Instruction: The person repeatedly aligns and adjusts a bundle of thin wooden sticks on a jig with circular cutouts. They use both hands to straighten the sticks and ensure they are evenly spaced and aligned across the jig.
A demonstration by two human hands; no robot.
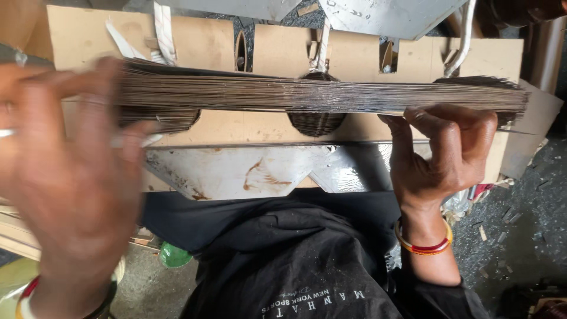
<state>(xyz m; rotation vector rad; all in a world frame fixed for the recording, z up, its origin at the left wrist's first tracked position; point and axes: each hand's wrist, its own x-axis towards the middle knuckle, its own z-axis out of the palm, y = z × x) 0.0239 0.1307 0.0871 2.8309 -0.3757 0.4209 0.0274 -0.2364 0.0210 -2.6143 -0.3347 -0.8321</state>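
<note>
The thick stack of flat brown cardboard sheets [319, 94] is being gripped at its right end by the right hand [443, 153] above the notched cardboard base [354, 56], while the blurred left hand [71, 177] is being spread open by its left end, squaring seemingly unfinished.

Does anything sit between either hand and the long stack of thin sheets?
Nothing visible does. The right hand already grips the stack of sheets at its right end; the blurred left hand is at the left end.
</note>
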